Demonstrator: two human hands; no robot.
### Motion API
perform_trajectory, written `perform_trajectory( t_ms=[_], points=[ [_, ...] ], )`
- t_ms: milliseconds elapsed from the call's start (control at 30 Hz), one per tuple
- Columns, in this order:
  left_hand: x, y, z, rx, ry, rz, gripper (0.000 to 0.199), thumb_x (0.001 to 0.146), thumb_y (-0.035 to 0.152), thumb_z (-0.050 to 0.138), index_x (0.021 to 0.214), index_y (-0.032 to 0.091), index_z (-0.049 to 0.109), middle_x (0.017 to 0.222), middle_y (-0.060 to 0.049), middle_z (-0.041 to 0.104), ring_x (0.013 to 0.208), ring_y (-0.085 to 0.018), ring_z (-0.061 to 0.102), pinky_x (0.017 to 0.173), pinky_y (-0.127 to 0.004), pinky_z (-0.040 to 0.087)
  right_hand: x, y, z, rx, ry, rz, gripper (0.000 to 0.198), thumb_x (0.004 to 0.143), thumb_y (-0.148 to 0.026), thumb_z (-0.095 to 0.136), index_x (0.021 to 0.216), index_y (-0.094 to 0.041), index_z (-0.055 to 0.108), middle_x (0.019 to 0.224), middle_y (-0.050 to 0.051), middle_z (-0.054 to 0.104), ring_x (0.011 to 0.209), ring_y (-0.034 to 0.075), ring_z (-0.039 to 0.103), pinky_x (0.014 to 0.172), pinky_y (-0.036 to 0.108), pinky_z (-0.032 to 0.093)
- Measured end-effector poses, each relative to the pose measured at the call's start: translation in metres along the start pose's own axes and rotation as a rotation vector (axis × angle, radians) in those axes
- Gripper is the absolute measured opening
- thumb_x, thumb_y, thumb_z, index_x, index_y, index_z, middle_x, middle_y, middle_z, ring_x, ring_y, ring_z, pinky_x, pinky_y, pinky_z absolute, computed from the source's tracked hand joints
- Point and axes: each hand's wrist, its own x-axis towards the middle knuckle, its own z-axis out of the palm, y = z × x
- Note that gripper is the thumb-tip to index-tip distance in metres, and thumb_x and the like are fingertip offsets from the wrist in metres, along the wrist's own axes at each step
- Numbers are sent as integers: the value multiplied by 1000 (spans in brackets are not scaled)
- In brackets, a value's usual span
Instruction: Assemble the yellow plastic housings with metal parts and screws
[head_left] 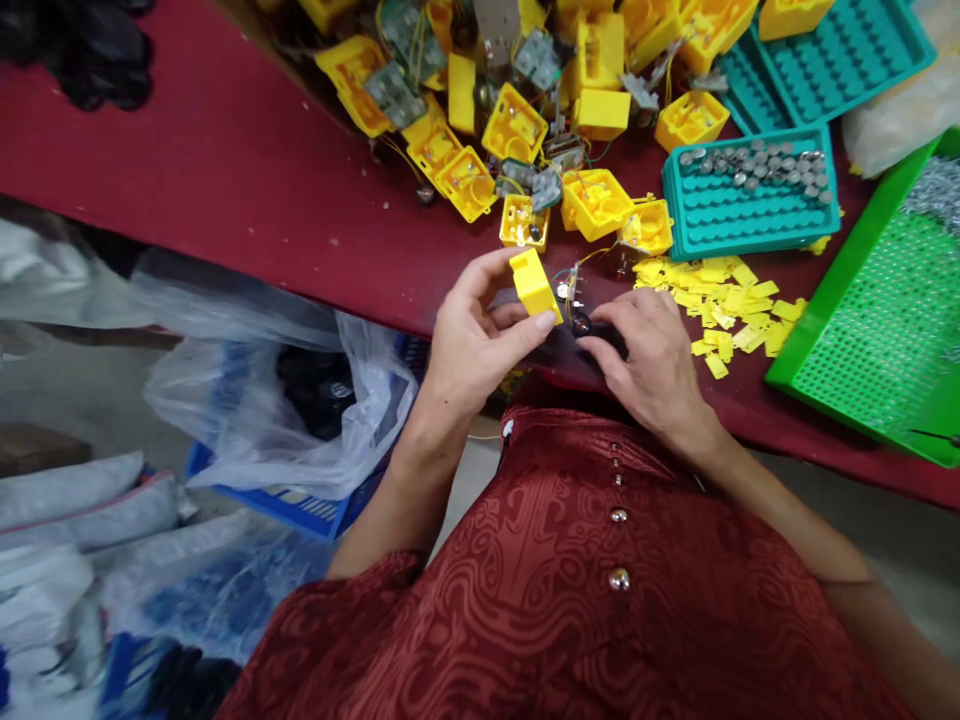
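So your left hand (480, 335) has the yellow case (534, 285) pinched, thumb on its lower edge and fingers curled round the far side. Looks like a solid hold, case tilted a bit. Your right hand (652, 345) has thumb and forefinger closed in on a small dark round part (580, 324), right at the tips, though blur makes it hard to say how firm that pinch is.

Between the two hands you've got a little cluster of wired bits (572, 288), just beside the case and not visibly inside it, with thin yellow wires (596, 252) trailing up and away. My read: you're at the step of sorting the wired bits next to the case. I'd say the next move calls for a steady left hand, a light right pinch and some slack in those wires so nothing tugs.

Further out, a pile of yellow cases (598, 205) sits just past your fingers on the red tablecloth (225, 180). Off your right hand there are loose flat yellow pieces (720, 300), then a teal tray (720, 215) with silver discs (780, 165) and a green basket (799, 375).
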Motion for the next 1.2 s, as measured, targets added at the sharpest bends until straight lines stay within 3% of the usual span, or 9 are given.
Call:
perform_trajectory(
  t_ms=[100, 233, 367, 467, 533, 733, 933, 1033, 1200],
  points=[
    [-2, -2, -4, 16, -8, 1, 68, 77, 51, 98, 133, 28, 66, 138, -10, 71, 114, -26, 77, 90, -36, 68, 4, -2, 12, -115, -10, 14, 11, 101, -22, 69, 108, -18, 76, 110, 12, 71, 101, 26, 60, 88, 40, 48],
    [-6, -5, -9, 36, -39, 28, 70, 77, 50, 98, 134, 28, 64, 137, -9, 71, 118, -26, 76, 93, -35, 67, 7, 3, -2, 129, -23, 45, 17, 106, -22, 60, 107, -18, 76, 106, 9, 74, 99, 22, 65, 92, 37, 52],
    [-15, -4, -4, -26, -86, -32, 65, 78, 50, 97, 131, 29, 64, 131, -7, 74, 113, -23, 76, 90, -31, 67, 1, 8, -22, 256, -91, 177, 11, 99, -23, 68, 108, -19, 74, 96, 4, 74, 84, 16, 65, 81, 32, 52],
    [-20, -1, 4, -123, -78, -166, 49, 87, 56, 88, 122, 27, 68, 116, -5, 76, 95, -18, 75, 73, -25, 65, -6, 12, -26, 116, -104, 124, 11, 101, -21, 66, 99, -19, 77, 99, 7, 73, 95, 20, 65, 89, 35, 52],
    [-22, 0, 9, -154, -53, -206, 42, 90, 57, 85, 116, 27, 71, 106, -3, 76, 88, -16, 73, 66, -22, 63, -9, 15, -26, 50, -82, 95, 17, 102, -21, 64, 103, -19, 80, 106, 9, 72, 102, 23, 65, 93, 37, 52],
    [-20, 0, 10, -151, -58, -238, 41, 87, 50, 90, 116, 26, 74, 109, -4, 80, 93, -17, 76, 73, -26, 67, -13, 22, -29, -25, -127, 8, 21, 105, -22, 62, 108, -18, 82, 102, 11, 71, 98, 23, 61, 88, 37, 49],
    [-19, 13, 11, -381, -92, -452, 49, 72, 41, 104, 112, 21, 82, 113, -4, 83, 96, -16, 80, 80, -24, 70, -12, 24, -26, -129, -121, -80, 33, 109, -25, 55, 91, -14, 80, 94, 12, 69, 90, 22, 57, 81, 38, 44],
    [-20, 22, 13, -476, -141, -562, 48, 74, 34, 103, 113, 18, 82, 110, -4, 84, 95, -18, 84, 83, -24, 70, -14, 24, -25, -199, -63, -141, 37, 111, -25, 53, 88, -13, 79, 91, 13, 67, 86, 22, 54, 76, 37, 41],
    [-22, 27, 12, -528, -207, -678, 53, 83, 20, 94, 132, 21, 73, 111, -4, 84, 93, -22, 87, 71, -20, 69, -18, 20, -22, -253, -21, -142, 37, 113, -25, 50, 90, -15, 77, 93, 12, 67, 88, 20, 53, 78, 35, 40]
  ],
)
